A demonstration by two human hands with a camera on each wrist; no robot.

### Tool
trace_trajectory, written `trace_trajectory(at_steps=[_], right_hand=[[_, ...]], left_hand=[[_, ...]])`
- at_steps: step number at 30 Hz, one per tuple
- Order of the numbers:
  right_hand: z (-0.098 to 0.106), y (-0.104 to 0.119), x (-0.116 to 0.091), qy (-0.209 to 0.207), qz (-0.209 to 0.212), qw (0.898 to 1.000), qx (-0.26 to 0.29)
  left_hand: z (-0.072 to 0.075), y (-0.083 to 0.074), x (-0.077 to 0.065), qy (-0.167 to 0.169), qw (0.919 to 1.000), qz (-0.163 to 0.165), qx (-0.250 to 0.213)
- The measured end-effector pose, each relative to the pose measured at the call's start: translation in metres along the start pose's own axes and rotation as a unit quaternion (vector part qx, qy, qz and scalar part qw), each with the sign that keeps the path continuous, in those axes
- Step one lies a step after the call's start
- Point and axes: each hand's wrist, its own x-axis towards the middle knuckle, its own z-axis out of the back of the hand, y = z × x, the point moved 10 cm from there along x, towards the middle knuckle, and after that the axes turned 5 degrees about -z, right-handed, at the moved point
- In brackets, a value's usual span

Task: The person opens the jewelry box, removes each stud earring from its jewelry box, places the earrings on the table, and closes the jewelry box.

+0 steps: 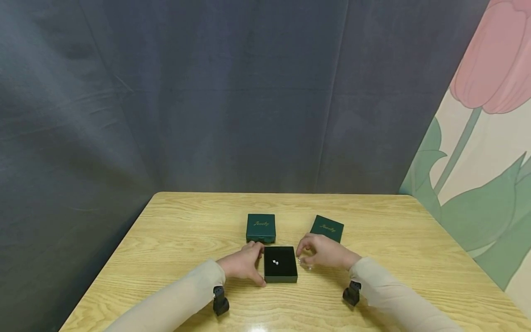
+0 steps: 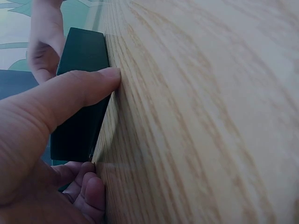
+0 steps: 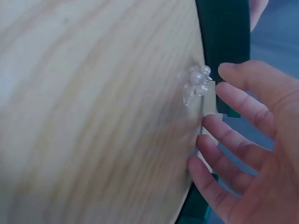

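An open dark green jewelry box [image 1: 280,279] with a black lining sits mid-table, a small shiny silvery piece of jewelry [image 1: 275,262] lying on the lining. My left hand [image 1: 244,263] holds the box at its left side, thumb at the near corner and fingers at the far one. In the left wrist view the thumb lies across the box wall [image 2: 86,126]. To the right of the box, my right hand [image 1: 325,251] hovers with loosely bent fingers over a small cluster of clear beads [image 3: 198,81] on the table. Its thumb and index fingertips are close beside the beads.
A closed green box [image 1: 261,227] with gold lettering stands behind the open one. A matching green lid [image 1: 327,228] lies behind my right hand, partly covered by it. Dark cloth [image 1: 249,101] hangs beyond the wooden table [image 1: 186,221], and a tulip-patterned cloth [image 1: 477,184] is at the right.
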Motion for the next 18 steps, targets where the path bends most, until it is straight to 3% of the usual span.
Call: trace_trajectory(at_steps=[7,18], right_hand=[[0.015,0.002,0.002,0.0,-0.01,0.998,0.057],[0.047,0.018,0.01,-0.057,-0.008,0.992,0.111]], left_hand=[[0.0,0.0,0.0,0.002,1.0,0.003,-0.001],[-0.001,0.002,0.001,0.003,1.0,0.003,0.001]])
